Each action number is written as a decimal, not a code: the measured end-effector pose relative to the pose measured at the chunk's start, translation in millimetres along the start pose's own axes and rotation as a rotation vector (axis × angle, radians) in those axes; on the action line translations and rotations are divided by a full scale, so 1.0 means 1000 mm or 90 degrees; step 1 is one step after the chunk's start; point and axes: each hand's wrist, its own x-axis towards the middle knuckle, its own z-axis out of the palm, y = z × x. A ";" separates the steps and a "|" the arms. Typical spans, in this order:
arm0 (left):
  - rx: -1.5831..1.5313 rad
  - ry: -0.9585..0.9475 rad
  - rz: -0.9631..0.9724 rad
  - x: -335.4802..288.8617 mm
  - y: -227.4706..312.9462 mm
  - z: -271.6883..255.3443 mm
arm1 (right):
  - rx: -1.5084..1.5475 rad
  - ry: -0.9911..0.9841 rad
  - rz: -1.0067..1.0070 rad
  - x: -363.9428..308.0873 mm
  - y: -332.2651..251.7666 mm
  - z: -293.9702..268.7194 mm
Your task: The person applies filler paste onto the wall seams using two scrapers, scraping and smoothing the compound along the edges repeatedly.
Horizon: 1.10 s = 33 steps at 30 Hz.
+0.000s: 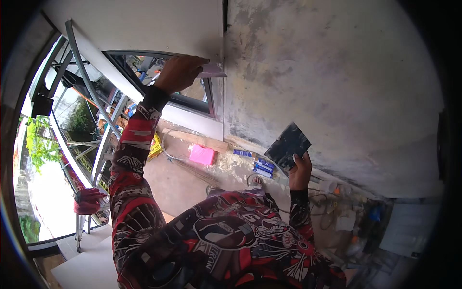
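My left hand is raised in front of a framed opening. Its fingers are closed on a thin, flat pale-purplish scraper, held at the edge where the white panel meets the wall. Lower and to the right, my right hand grips a dark, flat rectangular plate by its near corner. Whitish smears mark the plate's face. It is held in front of the blotchy, grey-white wall, and I cannot tell whether it touches it.
On the floor lie a pink package, blue-and-white boxes, a yellow bag and a wooden plank. Metal frame bars lean at the left, near a dark-red glove. Cables and clutter lie along the wall at right.
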 end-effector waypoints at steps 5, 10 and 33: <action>-0.402 -0.025 -0.396 -0.059 0.073 0.037 | 0.008 -0.020 0.049 0.010 -0.001 0.020; -0.870 0.217 -0.659 -0.105 0.175 0.079 | -0.078 -0.099 0.030 0.036 -0.013 0.039; -0.426 0.263 -0.688 -0.031 0.326 0.036 | -0.155 -0.260 -0.018 0.102 -0.052 0.033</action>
